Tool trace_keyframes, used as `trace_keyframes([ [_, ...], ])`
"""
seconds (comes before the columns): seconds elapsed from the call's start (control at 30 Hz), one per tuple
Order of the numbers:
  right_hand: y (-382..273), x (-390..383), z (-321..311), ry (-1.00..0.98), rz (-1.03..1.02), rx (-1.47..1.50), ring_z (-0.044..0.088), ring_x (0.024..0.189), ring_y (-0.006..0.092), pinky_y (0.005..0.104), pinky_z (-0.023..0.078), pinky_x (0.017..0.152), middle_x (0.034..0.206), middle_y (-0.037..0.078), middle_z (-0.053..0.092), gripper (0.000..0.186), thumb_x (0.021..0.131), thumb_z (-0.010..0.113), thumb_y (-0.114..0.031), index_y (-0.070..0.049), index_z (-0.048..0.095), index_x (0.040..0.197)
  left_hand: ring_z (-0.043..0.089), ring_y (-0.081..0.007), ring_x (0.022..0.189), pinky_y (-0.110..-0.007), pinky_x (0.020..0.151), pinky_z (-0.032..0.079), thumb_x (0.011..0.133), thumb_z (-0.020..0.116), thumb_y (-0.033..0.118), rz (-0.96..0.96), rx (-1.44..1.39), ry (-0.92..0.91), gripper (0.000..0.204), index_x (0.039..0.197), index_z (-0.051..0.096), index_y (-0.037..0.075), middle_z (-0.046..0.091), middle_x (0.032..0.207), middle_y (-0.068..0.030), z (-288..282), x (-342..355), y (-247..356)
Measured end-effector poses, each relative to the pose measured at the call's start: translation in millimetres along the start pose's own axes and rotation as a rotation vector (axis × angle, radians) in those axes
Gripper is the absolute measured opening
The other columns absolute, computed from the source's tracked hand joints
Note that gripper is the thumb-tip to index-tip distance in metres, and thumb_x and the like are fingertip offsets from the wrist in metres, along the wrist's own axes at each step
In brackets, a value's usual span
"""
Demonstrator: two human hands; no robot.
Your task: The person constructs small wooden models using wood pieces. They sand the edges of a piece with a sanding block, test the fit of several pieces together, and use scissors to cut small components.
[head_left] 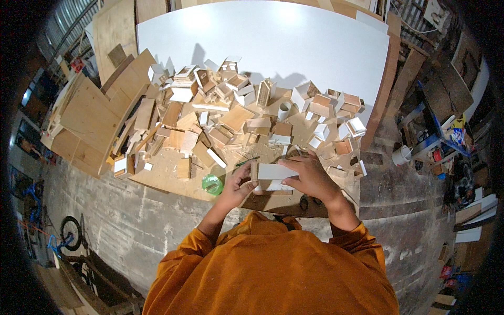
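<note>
Close to the near edge of the worktable, both hands are closed on a small wooden piece with white panels (274,171). A narrow brown wood strip (254,171) forms its left end. My left hand (239,185) grips that end, thumb on the near side. My right hand (314,178) pinches the right end between thumb and fingers, partly covering it. Just beyond my left hand lies a thin dark green stick-like tool (247,161). A green translucent container (212,184) stands to its left. Dark rings (304,202) show at the table edge beside my right wrist.
Small wood and white-panel boxes and offcuts (236,118) crowd the table, with a white cylinder (284,111) among them. A large white board (262,39) stands behind. Plywood sheets (89,126) lean at the left. Shelving with a white bucket (401,156) is at the right.
</note>
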State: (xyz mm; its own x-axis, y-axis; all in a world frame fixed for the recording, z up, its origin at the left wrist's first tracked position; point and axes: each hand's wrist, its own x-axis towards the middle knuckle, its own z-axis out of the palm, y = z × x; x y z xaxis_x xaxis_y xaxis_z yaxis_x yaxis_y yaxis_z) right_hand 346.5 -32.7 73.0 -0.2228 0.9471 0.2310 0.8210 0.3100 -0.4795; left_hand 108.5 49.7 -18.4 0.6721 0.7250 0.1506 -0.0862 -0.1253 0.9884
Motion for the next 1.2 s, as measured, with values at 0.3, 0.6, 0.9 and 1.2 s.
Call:
trace_keyframes([
  [0.3,-1.3,-0.3,-1.4,0.006,0.018,0.008,0.06,0.102,0.0314,0.0451,0.035,0.097,0.109,0.014,0.065,0.046,0.072,0.072,-0.023,-0.002,0.063,0.112,0.048,-0.0206,0.118,-0.032,0.1,0.038,0.087,0.065,0.018,-0.007,0.034,0.015,0.065,0.137,0.033,-0.009,0.051,0.129,-0.0165,4.8,-2.1,13.1],
  [0.6,2.6,-0.4,-0.3,-0.006,0.009,0.007,0.06,0.099,0.0309,0.0431,0.034,0.093,0.106,0.014,0.066,0.048,0.071,0.075,-0.023,-0.006,0.063,0.115,0.046,-0.0229,0.124,-0.035,0.102,0.037,0.09,0.063,0.02,0.023,0.06,-0.017,0.06,0.138,0.036,-0.004,0.049,0.133,-0.0156,5.7,-2.8,18.7],
  [0.9,-0.6,-0.9,0.1,0.024,0.013,0.05,0.06,0.1,0.0311,0.048,0.034,0.095,0.103,0.012,0.067,0.044,0.068,0.074,-0.022,-0.006,0.064,0.109,0.048,-0.0238,0.121,-0.035,0.1,0.04,0.09,0.063,0.021,0.021,0.113,-0.034,0.056,0.135,0.041,-0.004,0.05,0.13,-0.018,-1.7,-2.9,1.0],
  [1.2,-3.9,0.2,-2.4,0.032,0.012,0.033,0.06,0.099,0.0312,0.047,0.035,0.094,0.102,0.012,0.066,0.043,0.07,0.074,-0.024,-0.006,0.063,0.108,0.05,-0.0167,0.115,-0.029,0.098,0.038,0.091,0.06,0.015,-0.053,-0.106,-0.005,0.049,0.134,0.043,-0.001,0.053,0.127,-0.0087,-0.6,-6.8,3.8],
])
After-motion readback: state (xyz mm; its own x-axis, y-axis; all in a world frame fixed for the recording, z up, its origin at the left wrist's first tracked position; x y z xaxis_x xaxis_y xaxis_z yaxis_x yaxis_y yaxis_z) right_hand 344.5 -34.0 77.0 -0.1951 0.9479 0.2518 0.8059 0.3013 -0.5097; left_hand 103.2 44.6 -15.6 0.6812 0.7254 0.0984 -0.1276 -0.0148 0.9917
